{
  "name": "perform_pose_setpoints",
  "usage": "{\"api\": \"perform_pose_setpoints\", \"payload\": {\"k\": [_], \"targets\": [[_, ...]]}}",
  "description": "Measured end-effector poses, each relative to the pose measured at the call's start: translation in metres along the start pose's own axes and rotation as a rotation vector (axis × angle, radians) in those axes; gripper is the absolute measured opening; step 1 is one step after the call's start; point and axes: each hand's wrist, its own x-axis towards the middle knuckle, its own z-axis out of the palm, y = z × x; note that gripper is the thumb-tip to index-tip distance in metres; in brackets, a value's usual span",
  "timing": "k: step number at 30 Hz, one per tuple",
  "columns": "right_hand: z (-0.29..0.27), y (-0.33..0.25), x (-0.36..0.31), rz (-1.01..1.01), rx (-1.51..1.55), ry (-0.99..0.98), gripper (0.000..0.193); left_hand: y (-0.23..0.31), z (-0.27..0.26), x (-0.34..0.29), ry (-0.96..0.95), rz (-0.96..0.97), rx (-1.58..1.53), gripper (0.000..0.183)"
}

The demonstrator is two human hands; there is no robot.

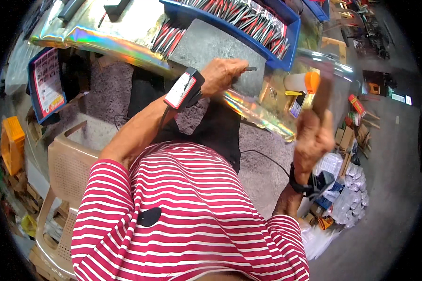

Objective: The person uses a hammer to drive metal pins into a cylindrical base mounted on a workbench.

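Person in a red-and-white striped shirt (187,187) works at a bench (136,25) whose near edge is wrapped in iridescent film (112,50). Beige plastic chair (72,161) behind and left of the body.

Right hand (314,136): raised beside the bench's near right corner, fingers closed round a brown tool (322,98); motion blur, so its kind cannot be told. Dark strapped device (316,184) on that wrist.

Left hand (224,75): over the near edge, gripping a short dark piece (251,69) whose end juts out rightward above a grey slab (211,42). Whether piece and slab touch cannot be told. White-and-red box (180,91) strapped to the left wrist.

Slab lies flat, inward from the near edge. Right of it, toward the bench's right end: a white container with an orange top (310,82), a yellow-handled item (293,93) just beside it.

Left of the slab, a pile of slender red-and-black tools (168,40). Beyond, toward the far edge, a blue tray (294,40) filled with similar tools (239,18).

Floor, far right: heap of plastic-wrapped packages (357,199).
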Motion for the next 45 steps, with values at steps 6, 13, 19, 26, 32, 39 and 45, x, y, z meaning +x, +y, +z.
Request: {"api": "perform_pose_setpoints", "payload": {"k": [6,13,19,26,32,39,45], "targets": [[0.011,0.025,-0.006,-0.31,-0.184,0.013,0.011,-0.001,0.0,0.001,0.009,0.032,-0.013,0.012],[0.034,0.044,-0.013,0.039,-0.118,-0.053,0.019,-0.003,-0.005,0.0,-0.011,-0.01,0.033,0.015],[0.08,0.076,-0.032,0.667,0.586,-0.127,0.029,0.005,0.002,0.004,-0.083,-0.069,0.009,0.03],[0.116,0.089,-0.031,0.906,0.946,-0.14,0.032,-0.019,-0.029,0.022,0.237,-0.169,-0.083,0.019],[0.112,0.089,-0.027,0.864,0.769,-0.259,0.034,-0.063,-0.099,0.058,0.283,-0.407,0.324,0.017],[0.111,0.111,-0.029,0.394,-0.002,-0.429,0.029,-0.137,-0.099,0.087,0.189,-0.49,0.757,0.011],[0.109,0.109,-0.031,-0.071,-0.309,-0.324,0.027,-0.245,-0.119,0.072,0.079,-0.155,0.865,0.029]]}}
